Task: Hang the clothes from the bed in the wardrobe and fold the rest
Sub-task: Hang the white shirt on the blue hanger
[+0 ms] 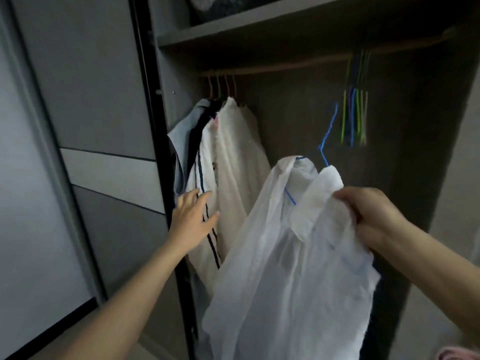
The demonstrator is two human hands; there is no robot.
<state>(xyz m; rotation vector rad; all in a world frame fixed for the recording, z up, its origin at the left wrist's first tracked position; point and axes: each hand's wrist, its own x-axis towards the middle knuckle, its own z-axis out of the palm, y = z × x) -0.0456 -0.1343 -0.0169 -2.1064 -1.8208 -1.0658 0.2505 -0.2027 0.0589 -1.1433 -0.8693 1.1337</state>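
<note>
A white shirt hangs on a blue wire hanger, whose hook points up below the wardrobe rail. My right hand grips the shirt by its collar and shoulder, in front of the open wardrobe. My left hand is spread open and touches the white garment with dark stripes that hangs at the left of the rail. Beside that one hang a cream garment, a dark one and a light blue one.
Several bare coloured hangers hang at the right of the rail. A shelf above holds a dark bundle. The grey sliding door stands at the left. A pink cloth shows at the bottom right corner.
</note>
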